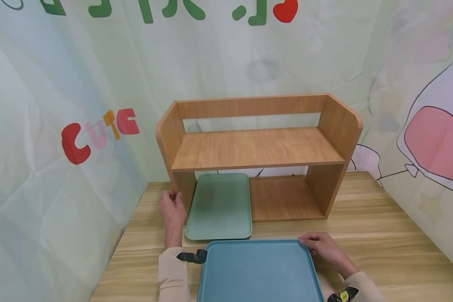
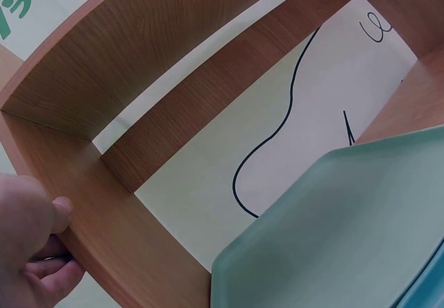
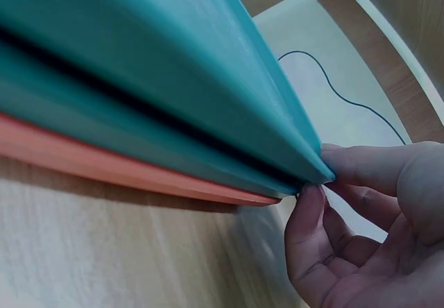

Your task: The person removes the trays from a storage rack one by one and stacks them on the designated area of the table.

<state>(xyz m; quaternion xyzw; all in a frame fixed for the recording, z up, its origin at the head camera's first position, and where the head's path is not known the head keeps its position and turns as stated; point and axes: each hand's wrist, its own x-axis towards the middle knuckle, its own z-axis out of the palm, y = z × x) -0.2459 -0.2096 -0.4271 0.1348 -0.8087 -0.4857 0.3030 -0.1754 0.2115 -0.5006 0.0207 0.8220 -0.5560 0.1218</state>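
A two-tier wooden shelf (image 1: 256,149) stands on the table. My left hand (image 1: 172,212) grips the front edge of its left side panel (image 2: 125,225), thumb and fingers on either side. A light green tray (image 1: 220,207) lies in the left part of the lower tier, its front end sticking out. Nearer to me is a blue tray (image 1: 260,270), whose far right corner my right hand (image 1: 326,249) pinches between thumb and fingers. From the right wrist, the blue tray (image 3: 173,65) tops a stack; below it show another greenish tray (image 3: 125,131) and an orange tray (image 3: 104,169).
The wooden table (image 1: 392,235) extends to both sides of the shelf. Printed cloth walls (image 1: 79,201) stand behind and beside it. The lower tier's bare board (image 1: 283,199) shows right of the green tray. A wrist camera (image 1: 192,256) is strapped on my left sleeve.
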